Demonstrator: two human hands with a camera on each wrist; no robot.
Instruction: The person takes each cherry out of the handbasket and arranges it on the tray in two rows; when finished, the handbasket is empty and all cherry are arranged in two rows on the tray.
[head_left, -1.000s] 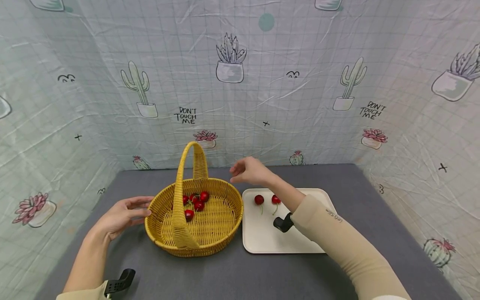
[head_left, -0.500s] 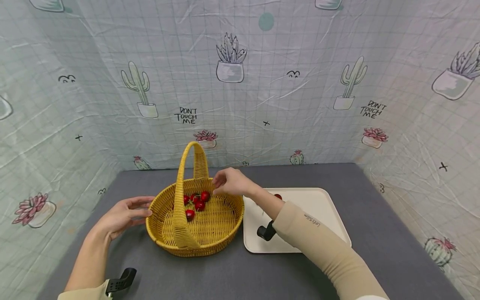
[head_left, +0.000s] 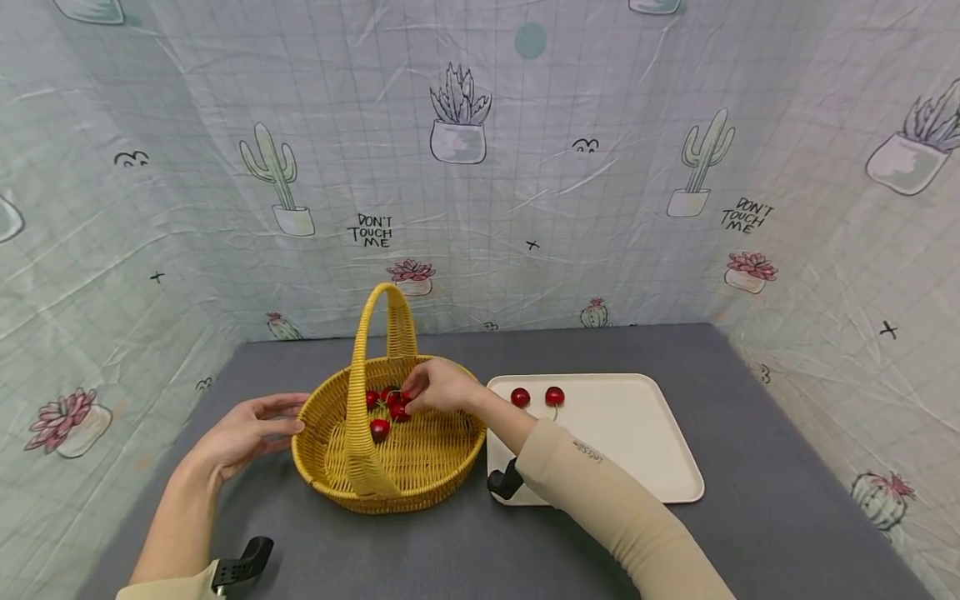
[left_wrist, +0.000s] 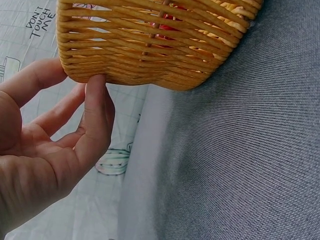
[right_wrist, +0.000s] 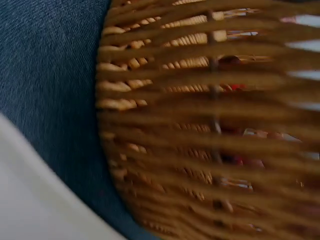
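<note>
My left hand [head_left: 243, 429] rests its fingertips on the left rim of a yellow woven basket [head_left: 438, 454] with a tall arched handle. In the left wrist view, fingertips [left_wrist: 97, 85] of that hand touch the basket's outer side. My right hand [head_left: 446, 385] reaches over the far right rim into the basket, thumb and forefinger right at a red cherry. I cannot tell if they pinch it. Several cherries lie inside, one of them a nearer cherry [head_left: 380, 430] beside the handle. The right wrist view shows only the basket's woven wall [right_wrist: 165, 105], dim and blurred.
A cream rectangular tray [head_left: 615, 450] stands right of the basket, with a dark cherry [head_left: 520, 397] and a stemmed cherry [head_left: 554, 396] near its far edge. My right forearm crosses over the tray. Grey cloth [head_left: 315, 550] covers the table; a printed curtain [head_left: 525, 192] hangs behind and at both sides.
My right hand has moved left and down, from above the gap between tray and basket to the cherries inside the basket. The left hand and the basket have stayed in place.
</note>
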